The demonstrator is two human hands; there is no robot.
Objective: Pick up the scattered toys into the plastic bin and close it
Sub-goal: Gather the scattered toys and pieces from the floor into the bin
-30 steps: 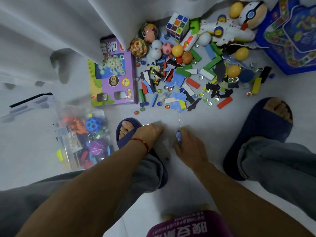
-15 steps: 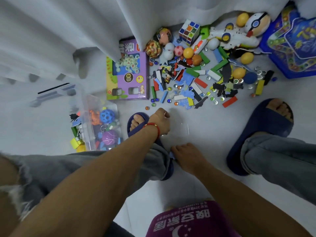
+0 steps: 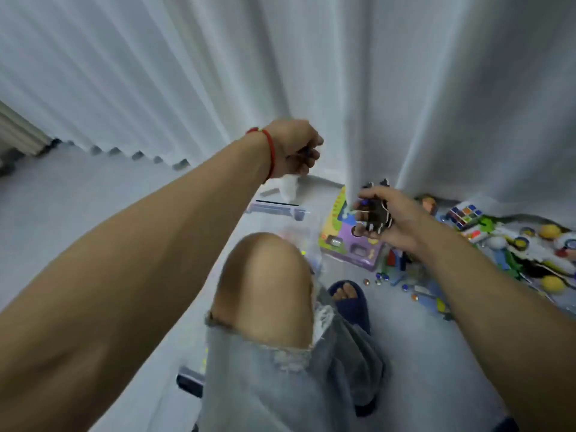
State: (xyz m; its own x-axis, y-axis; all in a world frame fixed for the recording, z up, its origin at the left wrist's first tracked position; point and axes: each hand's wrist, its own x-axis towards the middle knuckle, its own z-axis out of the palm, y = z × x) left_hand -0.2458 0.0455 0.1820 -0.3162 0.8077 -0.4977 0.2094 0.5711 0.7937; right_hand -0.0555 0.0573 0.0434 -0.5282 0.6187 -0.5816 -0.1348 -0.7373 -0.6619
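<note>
My right hand [image 3: 389, 218] is raised above the floor, shut on a stack of dark, flat toy pieces [image 3: 375, 212]. My left hand [image 3: 296, 148], with a red string at the wrist, is lifted higher in front of the curtain, its fingers curled around small dark items that I cannot identify. The clear plastic bin [image 3: 299, 238] lies on the floor below both hands, mostly hidden behind my bare left knee [image 3: 265, 282]. Its lid [image 3: 276, 208] lies on the floor behind it. Scattered toys [image 3: 514, 244] cover the floor at the right.
A white curtain [image 3: 218, 73] hangs across the back. A purple game box [image 3: 352, 244] lies beside the bin. A colour cube [image 3: 464, 215], yellow balls and marbles [image 3: 380, 277] sit among the pile. My foot in a blue slipper [image 3: 349, 302] is on the floor.
Both hands rose from the floor near my slipper and now hold pieces above the bin. The view swung up and left, bringing the curtain and my knee into sight.
</note>
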